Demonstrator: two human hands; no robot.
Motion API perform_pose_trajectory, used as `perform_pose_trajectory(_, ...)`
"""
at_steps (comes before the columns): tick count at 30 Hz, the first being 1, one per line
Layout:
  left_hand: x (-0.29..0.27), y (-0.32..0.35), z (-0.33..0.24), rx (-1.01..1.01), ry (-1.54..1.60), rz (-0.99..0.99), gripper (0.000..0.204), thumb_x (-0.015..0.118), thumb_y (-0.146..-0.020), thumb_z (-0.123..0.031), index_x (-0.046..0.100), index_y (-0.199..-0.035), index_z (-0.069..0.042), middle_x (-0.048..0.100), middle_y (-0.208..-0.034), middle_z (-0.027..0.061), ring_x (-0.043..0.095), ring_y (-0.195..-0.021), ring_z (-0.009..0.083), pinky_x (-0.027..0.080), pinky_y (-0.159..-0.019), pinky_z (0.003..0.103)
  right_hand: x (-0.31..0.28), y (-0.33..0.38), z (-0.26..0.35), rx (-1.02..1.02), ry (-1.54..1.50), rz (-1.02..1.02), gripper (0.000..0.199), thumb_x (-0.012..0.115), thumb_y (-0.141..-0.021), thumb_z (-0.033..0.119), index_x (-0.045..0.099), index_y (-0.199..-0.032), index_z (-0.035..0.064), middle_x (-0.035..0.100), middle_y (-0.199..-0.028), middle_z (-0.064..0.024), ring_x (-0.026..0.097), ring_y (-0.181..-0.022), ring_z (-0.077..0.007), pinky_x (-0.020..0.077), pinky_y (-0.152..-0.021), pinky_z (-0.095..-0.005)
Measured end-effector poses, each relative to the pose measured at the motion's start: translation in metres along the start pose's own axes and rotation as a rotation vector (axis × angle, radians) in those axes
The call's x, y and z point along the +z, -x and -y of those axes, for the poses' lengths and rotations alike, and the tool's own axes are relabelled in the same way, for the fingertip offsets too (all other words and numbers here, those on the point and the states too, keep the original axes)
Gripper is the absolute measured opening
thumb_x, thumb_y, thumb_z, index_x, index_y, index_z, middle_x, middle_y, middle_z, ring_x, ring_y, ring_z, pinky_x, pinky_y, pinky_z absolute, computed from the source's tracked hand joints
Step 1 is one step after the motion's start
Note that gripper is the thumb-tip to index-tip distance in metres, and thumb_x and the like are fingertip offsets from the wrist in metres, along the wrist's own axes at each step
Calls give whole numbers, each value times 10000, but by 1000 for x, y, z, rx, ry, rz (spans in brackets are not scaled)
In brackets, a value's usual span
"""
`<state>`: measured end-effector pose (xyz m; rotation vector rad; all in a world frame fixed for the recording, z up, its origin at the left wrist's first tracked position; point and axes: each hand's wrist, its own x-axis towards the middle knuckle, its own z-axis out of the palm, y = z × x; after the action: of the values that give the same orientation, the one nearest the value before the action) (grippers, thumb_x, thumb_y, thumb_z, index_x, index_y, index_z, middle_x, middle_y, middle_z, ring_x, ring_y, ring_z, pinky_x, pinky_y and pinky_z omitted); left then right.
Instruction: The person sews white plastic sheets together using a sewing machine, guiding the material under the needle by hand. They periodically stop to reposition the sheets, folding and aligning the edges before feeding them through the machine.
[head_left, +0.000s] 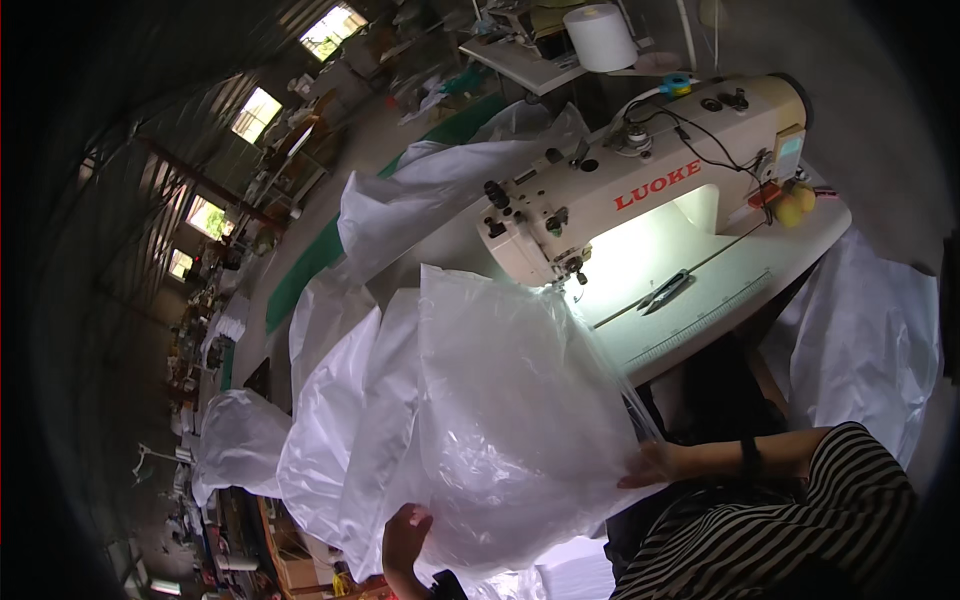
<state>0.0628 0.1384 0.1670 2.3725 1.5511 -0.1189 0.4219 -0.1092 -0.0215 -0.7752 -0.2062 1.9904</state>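
A big sheet of clear plastic billows across the middle of the view, running from the needle end of the cream sewing machine down over the edge of the white table toward the person, with more white plastic heaped behind the machine. The left hand grips the sheet's lower edge with fingers curled into it, and the right hand, on a forearm in a striped sleeve, presses nearly flat against the sheet's right edge, fingers narrowly spread. A white thread cone stands behind the machine, and small snips lie on the lit table under its arm.
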Motion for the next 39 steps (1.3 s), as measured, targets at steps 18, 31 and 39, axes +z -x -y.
perform_pose_trajectory(18, 55, -104, -102, 407, -293, -152, 629, 694, -837, -244, 451, -1385, -54, 395, -1459, 193, 360, -1358, 355, 321, -1114, 450, 11, 115, 24, -120, 550, -140, 386, 665, -916, 234, 608, -1208, -12, 652, -1128, -84, 589, -1045, -157, 460, -931, -313)
perform_pose_trajectory(31, 66, -50, -153, 672, -29, -180, 412, 742, -781, -260, 586, -1127, -101, 539, -1330, 110, 523, -1223, 314, 281, -1121, 521, 1, 106, 10, -246, 573, -215, 399, 574, -986, 279, 578, -1249, -20, 648, -1128, -83, 567, -1059, -128, 441, -973, -297)
perform_pose_trajectory(39, 136, -29, -188, 1051, -131, -136, 74, 701, -745, -114, 660, -805, -106, 638, -809, 40, 616, -838, 220, 435, -971, 427, 11, 110, 13, -246, 673, -281, 412, 562, -991, 308, 563, -1248, -15, 652, -1091, -76, 573, -1027, -123, 451, -941, -293)
